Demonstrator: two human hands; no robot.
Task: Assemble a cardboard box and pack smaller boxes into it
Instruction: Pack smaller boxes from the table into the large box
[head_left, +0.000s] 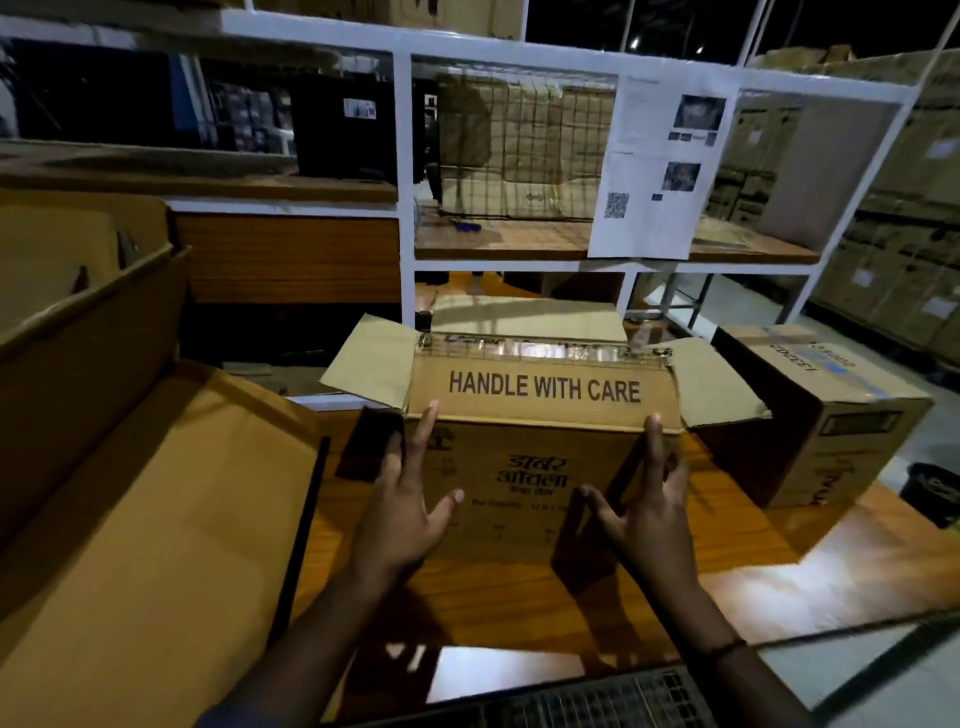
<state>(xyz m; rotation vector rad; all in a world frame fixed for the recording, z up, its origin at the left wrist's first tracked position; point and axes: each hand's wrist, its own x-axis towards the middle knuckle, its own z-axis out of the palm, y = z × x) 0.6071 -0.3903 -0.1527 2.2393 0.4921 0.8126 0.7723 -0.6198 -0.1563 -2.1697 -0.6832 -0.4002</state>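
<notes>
A brown cardboard box (540, 457) printed "HANDLE WITH CARE" stands on the wooden table (727, 540), its near top flap folded down and clear tape along the flap's far edge. The two side flaps stick out left and right. My left hand (410, 509) lies with straight, spread fingers against the box's near face at the left. My right hand (649, 509) does the same at the right, its fingertips reaching the top edge. Neither hand grips anything. No smaller boxes are in sight near the hands.
Flat cardboard sheets and an open carton (130, 467) fill the left side. A sealed labelled carton (841, 415) stands at the right. White shelving (405, 182) with papers and stacked cartons rises behind. A wire-mesh surface (597, 696) lies at the near edge.
</notes>
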